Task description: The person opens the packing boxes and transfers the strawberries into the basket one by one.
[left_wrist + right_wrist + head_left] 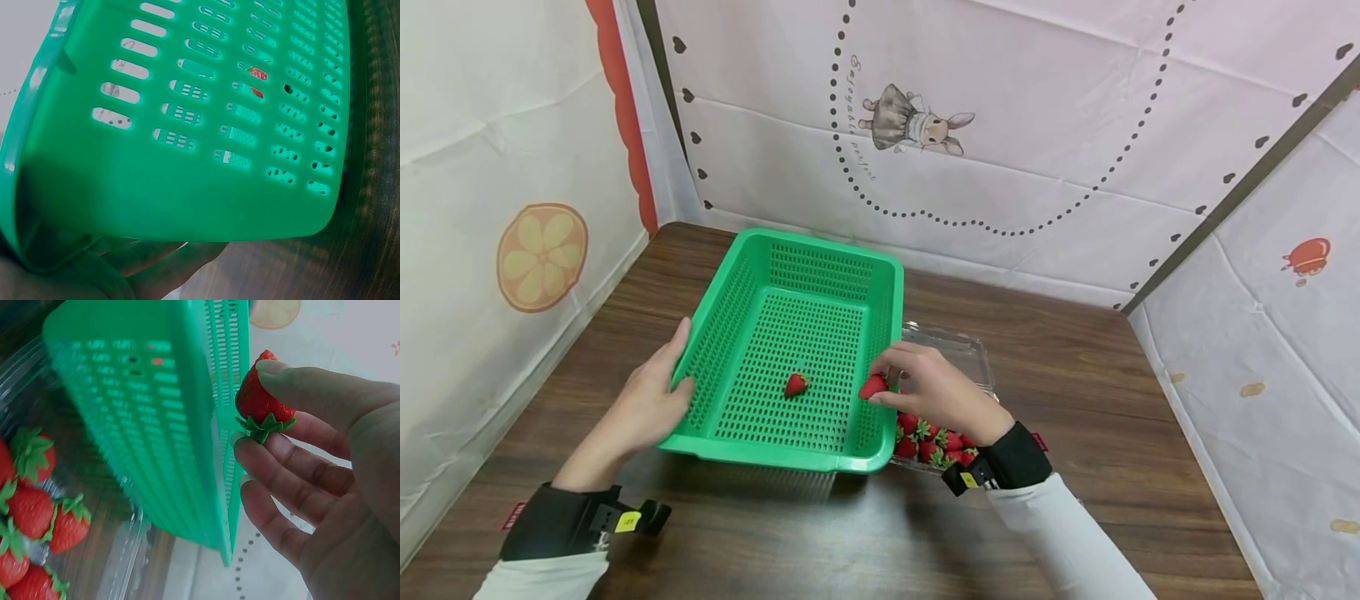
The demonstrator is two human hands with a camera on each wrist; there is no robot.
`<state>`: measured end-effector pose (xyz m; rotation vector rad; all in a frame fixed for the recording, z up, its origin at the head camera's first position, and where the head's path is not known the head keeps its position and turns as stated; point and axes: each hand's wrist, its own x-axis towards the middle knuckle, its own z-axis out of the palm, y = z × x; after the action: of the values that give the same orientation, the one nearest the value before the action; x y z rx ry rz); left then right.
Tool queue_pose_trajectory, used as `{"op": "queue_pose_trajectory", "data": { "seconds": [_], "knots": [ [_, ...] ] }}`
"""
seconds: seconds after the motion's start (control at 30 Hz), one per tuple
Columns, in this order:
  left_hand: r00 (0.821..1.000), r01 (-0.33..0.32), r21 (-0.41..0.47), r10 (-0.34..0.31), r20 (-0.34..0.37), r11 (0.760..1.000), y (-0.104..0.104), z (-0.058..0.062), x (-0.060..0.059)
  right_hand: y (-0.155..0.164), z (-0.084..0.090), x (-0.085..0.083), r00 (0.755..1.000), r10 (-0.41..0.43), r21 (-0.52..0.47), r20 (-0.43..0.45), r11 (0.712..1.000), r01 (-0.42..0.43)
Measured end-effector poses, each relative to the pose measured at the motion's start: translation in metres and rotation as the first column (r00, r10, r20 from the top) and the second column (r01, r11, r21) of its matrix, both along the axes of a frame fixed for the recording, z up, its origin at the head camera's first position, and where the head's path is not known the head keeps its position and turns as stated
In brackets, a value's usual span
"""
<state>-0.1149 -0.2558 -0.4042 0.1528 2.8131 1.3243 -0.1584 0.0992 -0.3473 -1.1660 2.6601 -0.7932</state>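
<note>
Left arm: reaching forward from the lower left, wearing a white sleeve with a black cuff and a wrist strap.
Left hand (643,404): lying open with straight fingers pointing forward, the thumb raised beside them, the palm turning inward; in the left wrist view the fingertips (181,253) are showing low, extended.
Right arm: coming in from the lower right, wearing the same white sleeve and black cuff, the wrist bending left.
Right hand (936,387): pinching between thumb and forefinger, the other fingers (294,487) lying loosely stacked below, slightly curling.
</note>
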Motion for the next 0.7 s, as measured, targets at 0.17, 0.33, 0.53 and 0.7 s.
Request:
{"op": "queue_pose_trajectory", "data": {
  "seconds": [0.17,0.33,0.53,0.7],
  "knots": [
    [1.0,-0.001,0.006,0.001,-0.001,1.0,0.001,0.0,0.0,-0.011,0.001,-0.002,0.999,0.029,0.003,-0.041,1.0,-0.029],
    [1.0,-0.005,0.008,0.005,0.005,1.0,0.001,0.0,0.0,-0.017,0.002,-0.003,0.998,0.043,0.01,-0.042,0.999,-0.042],
    [1.0,-0.011,0.009,0.011,0.009,1.0,0.001,0.0,0.0,-0.024,0.004,-0.006,0.997,0.06,0.002,-0.05,0.998,-0.06],
    [1.0,-0.012,0.004,0.012,0.005,1.0,0.001,0.001,0.0,-0.029,0.005,-0.008,0.995,0.073,0.014,-0.075,0.997,-0.072]
  ]
}}
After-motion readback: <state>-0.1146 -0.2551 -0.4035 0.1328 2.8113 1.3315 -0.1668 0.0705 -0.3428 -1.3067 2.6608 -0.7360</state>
